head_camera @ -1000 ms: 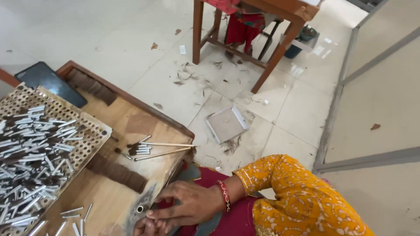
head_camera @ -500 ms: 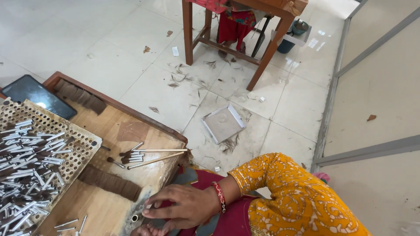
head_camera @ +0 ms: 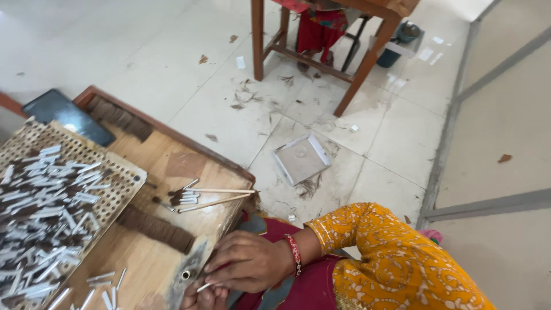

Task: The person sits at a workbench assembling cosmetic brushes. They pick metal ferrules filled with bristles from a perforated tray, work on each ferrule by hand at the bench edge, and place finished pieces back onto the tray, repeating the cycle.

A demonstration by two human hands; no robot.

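Observation:
My right hand (head_camera: 248, 262), with an orange patterned sleeve and a red bangle, rests at the near edge of a wooden work board (head_camera: 172, 163). Its fingertips pinch a small white tube (head_camera: 203, 286) beside a metal plate with a round hole (head_camera: 186, 273). Only the curled fingers of my left hand (head_camera: 204, 298) show at the bottom edge, under the right hand and touching the same tube. Whether it grips anything is hidden.
A perforated tray (head_camera: 123, 172) heaped with white tubes sits at the left. Thin sticks (head_camera: 218, 196), dark hair strips (head_camera: 156, 227) and loose tubes (head_camera: 106, 287) lie on the board. A dark phone (head_camera: 66, 115), a white floor tray (head_camera: 301, 158), a wooden table (head_camera: 258, 40) and a person in red (head_camera: 318, 28) lie beyond.
The view has drifted, so the board and tray sit a little differently in frame. My right hand stays at the metal plate, fingers shifting slightly around the small tube.

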